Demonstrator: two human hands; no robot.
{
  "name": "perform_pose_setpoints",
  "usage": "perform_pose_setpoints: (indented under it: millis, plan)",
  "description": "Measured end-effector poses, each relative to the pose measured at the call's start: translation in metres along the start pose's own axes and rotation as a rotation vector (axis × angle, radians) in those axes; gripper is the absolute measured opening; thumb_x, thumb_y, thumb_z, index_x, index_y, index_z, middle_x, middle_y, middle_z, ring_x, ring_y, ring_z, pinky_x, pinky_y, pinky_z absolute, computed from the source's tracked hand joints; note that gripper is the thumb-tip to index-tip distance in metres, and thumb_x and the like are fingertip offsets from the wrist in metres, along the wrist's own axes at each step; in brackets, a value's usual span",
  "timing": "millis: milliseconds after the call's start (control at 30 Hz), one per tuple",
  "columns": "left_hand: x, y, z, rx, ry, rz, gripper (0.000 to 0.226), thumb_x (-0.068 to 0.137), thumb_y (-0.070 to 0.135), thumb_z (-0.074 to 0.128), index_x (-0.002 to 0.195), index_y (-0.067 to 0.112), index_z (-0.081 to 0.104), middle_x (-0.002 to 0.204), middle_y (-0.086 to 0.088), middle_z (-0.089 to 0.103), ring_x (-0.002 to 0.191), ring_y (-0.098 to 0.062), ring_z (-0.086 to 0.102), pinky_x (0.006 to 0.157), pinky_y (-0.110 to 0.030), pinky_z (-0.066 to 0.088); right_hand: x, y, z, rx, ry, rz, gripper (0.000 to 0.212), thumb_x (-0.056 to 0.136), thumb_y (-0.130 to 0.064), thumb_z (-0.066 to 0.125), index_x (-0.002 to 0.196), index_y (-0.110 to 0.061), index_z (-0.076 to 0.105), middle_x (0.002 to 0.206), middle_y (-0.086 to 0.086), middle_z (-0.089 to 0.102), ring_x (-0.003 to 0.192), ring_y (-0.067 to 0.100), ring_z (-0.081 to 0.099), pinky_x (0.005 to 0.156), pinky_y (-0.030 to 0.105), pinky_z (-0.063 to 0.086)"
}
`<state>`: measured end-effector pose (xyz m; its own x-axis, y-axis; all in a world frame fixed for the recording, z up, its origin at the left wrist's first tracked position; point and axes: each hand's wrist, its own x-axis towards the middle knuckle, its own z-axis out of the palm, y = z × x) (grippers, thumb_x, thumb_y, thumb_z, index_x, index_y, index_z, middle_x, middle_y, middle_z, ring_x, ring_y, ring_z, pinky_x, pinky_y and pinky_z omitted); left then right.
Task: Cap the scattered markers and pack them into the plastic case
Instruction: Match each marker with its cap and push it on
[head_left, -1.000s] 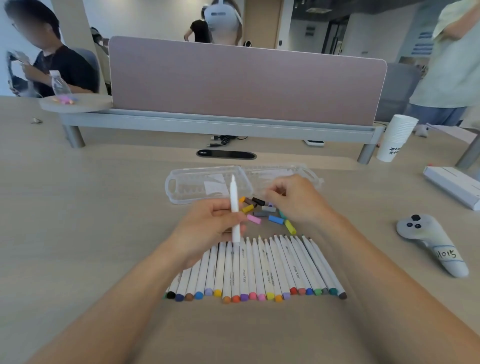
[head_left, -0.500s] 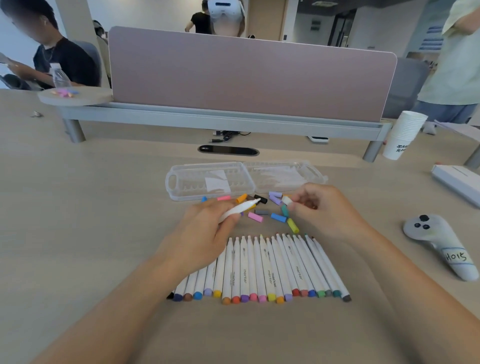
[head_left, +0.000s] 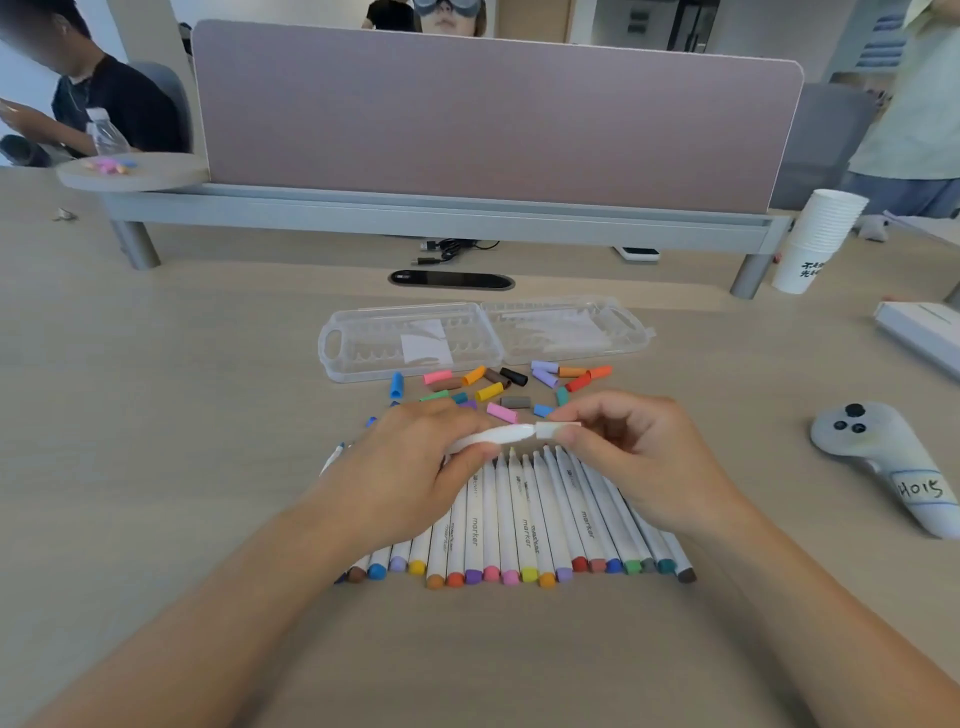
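My left hand (head_left: 415, 467) grips a white marker (head_left: 493, 435) held level, tip pointing right. My right hand (head_left: 634, 452) pinches a white cap (head_left: 553, 429) right at that tip; whether the cap is seated I cannot tell. Under both hands lies a row of several white markers (head_left: 519, 525) with coloured ends toward me. Several loose coloured caps (head_left: 498, 389) are scattered just beyond my hands. The clear plastic case (head_left: 363, 345) lies open behind the caps, both halves flat on the table.
A grey hand controller (head_left: 883, 452) lies at the right. A stack of paper cups (head_left: 818, 239) and a white box (head_left: 919, 332) sit at the far right. A pink divider panel (head_left: 493, 119) on a grey rail crosses the back; people sit and stand beyond.
The left hand turned the marker from upright to level. The right hand picked a white cap from the pile and brought it to the marker's tip.
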<state>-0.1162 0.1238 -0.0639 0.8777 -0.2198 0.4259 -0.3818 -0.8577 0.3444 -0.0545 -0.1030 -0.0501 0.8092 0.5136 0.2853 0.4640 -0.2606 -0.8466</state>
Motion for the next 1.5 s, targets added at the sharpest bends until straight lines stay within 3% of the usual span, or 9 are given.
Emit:
perform_pose_setpoints:
  millis: [133,300,433,500,600,767,1133,1367,1500]
  plan:
    - [-0.002,0.009,0.002,-0.007,0.016,0.072,0.021,0.096,0.034,0.049,0.105,0.026,0.066,0.071,0.031,0.039,0.066,0.009,0.045,0.058,-0.017,0.035,-0.002,-0.002,0.009,-0.001,-0.02,-0.004,0.012,0.09,-0.017,0.066,0.092,-0.024,0.075,0.073,0.0,0.069,0.06,0.006,0.055,0.057,0.016,0.044]
    - [0.004,0.013,0.003,0.044,0.002,0.021,0.04,0.097,0.046,0.033,0.107,0.025,0.066,0.079,0.018,0.05,0.069,-0.008,0.051,0.059,-0.037,0.049,0.003,-0.01,0.009,0.038,0.005,0.013,0.018,0.091,-0.01,0.065,0.083,-0.024,0.072,0.068,-0.002,0.07,0.055,0.007,0.06,0.057,0.018,0.048]
    - [0.006,0.022,0.002,0.022,-0.039,-0.041,0.018,0.097,0.04,0.048,0.084,0.036,0.06,0.065,0.015,0.049,0.064,-0.006,0.051,0.055,-0.029,0.042,0.003,-0.006,-0.011,-0.07,0.0,0.07,0.012,0.083,-0.04,0.067,0.089,-0.031,0.073,0.076,-0.007,0.071,0.064,0.013,0.061,0.062,0.023,0.051]
    - [0.006,0.019,-0.002,0.042,-0.036,-0.133,0.02,0.094,0.046,0.054,0.074,0.043,0.051,0.062,0.014,0.051,0.06,-0.003,0.051,0.051,-0.021,0.036,0.005,-0.001,-0.028,-0.137,0.096,0.099,0.016,0.085,-0.041,0.067,0.076,-0.028,0.07,0.063,-0.014,0.062,0.056,0.004,0.051,0.055,0.014,0.042]
    - [0.003,0.007,-0.007,0.104,-0.075,-0.266,0.022,0.091,0.051,0.054,0.089,0.032,0.066,0.069,0.01,0.06,0.061,-0.007,0.056,0.055,-0.028,0.049,0.004,0.011,-0.053,-0.204,0.093,0.154,0.029,0.089,-0.024,0.068,0.063,-0.014,0.059,0.049,-0.015,0.043,0.047,0.003,0.035,0.048,0.011,0.031]
    - [0.002,0.002,-0.01,0.138,-0.022,-0.333,0.014,0.096,0.033,0.055,0.091,0.025,0.065,0.064,0.007,0.055,0.054,-0.011,0.053,0.05,-0.026,0.044,0.006,0.021,-0.059,-0.355,-0.067,0.236,0.023,0.084,-0.011,0.07,0.063,-0.011,0.061,0.054,-0.005,0.051,0.052,0.004,0.041,0.055,0.018,0.038]
    - [0.001,0.001,-0.01,0.134,-0.014,-0.324,0.011,0.095,0.026,0.056,0.087,0.023,0.062,0.062,0.005,0.053,0.051,-0.012,0.051,0.047,-0.02,0.033,0.005,0.025,-0.057,-0.654,-0.233,0.479,0.021,0.081,-0.04,0.073,0.075,-0.021,0.065,0.073,-0.008,0.063,0.067,0.01,0.054,0.061,0.024,0.043]
    - [0.003,0.007,-0.013,0.15,-0.037,-0.402,0.028,0.094,0.046,0.053,0.07,0.031,0.05,0.062,0.005,0.055,0.053,-0.011,0.054,0.048,-0.023,0.038,0.007,0.02,-0.046,-0.724,-0.159,0.525,0.015,0.074,-0.026,0.074,0.079,-0.017,0.063,0.082,-0.002,0.064,0.073,0.017,0.059,0.065,0.03,0.049]
    - [0.004,0.012,-0.014,-0.086,-0.034,-0.474,0.022,0.099,0.04,0.048,0.087,0.027,0.061,0.061,0.003,0.053,0.048,-0.01,0.046,0.047,-0.024,0.036,0.01,0.015,-0.053,-0.637,-0.019,0.481,0.016,0.071,-0.021,0.074,0.072,-0.011,0.061,0.074,0.002,0.063,0.064,0.017,0.052,0.06,0.031,0.044]
